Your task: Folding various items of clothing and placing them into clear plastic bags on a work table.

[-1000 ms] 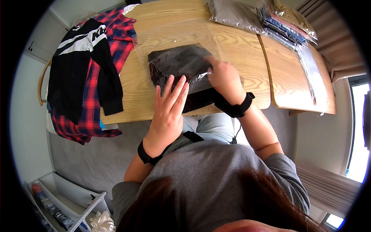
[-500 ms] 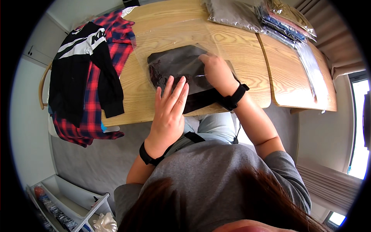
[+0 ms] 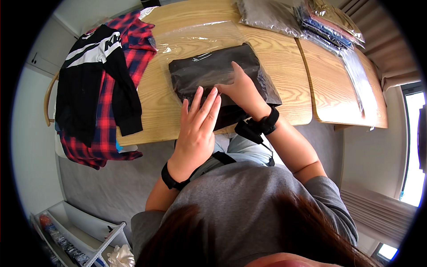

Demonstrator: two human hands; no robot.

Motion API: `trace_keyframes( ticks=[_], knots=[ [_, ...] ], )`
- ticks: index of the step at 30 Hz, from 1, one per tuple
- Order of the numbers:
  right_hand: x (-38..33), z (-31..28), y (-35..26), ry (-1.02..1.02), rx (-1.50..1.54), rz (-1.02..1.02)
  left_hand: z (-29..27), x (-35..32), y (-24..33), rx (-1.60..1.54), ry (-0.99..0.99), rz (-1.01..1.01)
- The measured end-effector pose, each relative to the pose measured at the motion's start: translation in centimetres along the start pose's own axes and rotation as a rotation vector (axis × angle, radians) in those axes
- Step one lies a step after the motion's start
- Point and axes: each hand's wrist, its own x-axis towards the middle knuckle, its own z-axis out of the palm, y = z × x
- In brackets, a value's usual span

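A folded dark garment [image 3: 200, 69] lies inside a clear plastic bag [image 3: 202, 38] on the wooden table in front of me. The bag's upper part extends past the garment toward the far side, see-through and flat. On the garment's near left part rests my left hand [image 3: 195, 131], its fingers stretched out and lying flat. My right hand [image 3: 245, 92] is over the garment's middle right, one digit pointing away from me and another reaching toward my left fingertips. Its digits are apart, and some fingers are hidden from sight. Neither hand grips anything visible.
At the left, a black-and-white sweatshirt [image 3: 84, 80] lies over a red-and-navy plaid shirt [image 3: 104, 120], hanging off the table [image 3: 284, 75]. Packed garments [image 3: 327, 26] are stacked at the far right, beside a grey bagged item [image 3: 269, 18]. A white bin [image 3: 84, 227] stands lower left.
My right hand has moved left and toward me from the garment's right side, its digits spreading. The bag's right side now lies flatter. My left hand has barely shifted.
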Motion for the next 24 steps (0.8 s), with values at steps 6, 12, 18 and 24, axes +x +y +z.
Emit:
trace_keyframes(
  ticks=[6, 12, 18, 24],
  knots=[
    [-1.5, -0.3, -3.3, -0.62, 0.354, -0.263, -0.4, -0.4, 0.2, 0.093, -0.004, -0.008],
    [-3.4, -2.4, -2.1, -0.561, 0.123, -0.584, -0.6, -1.7, -0.4, 0.094, -0.057, 0.029],
    [-6.7, -3.4, 0.1, -0.078, -0.681, -0.364, -0.3, -2.7, -0.2, 0.025, -0.122, 0.064],
    [-6.7, -2.8, 3.2, -0.051, -0.586, -0.294, 1.3, -2.1, 1.4, -0.281, -0.187, 0.308]
  ],
)
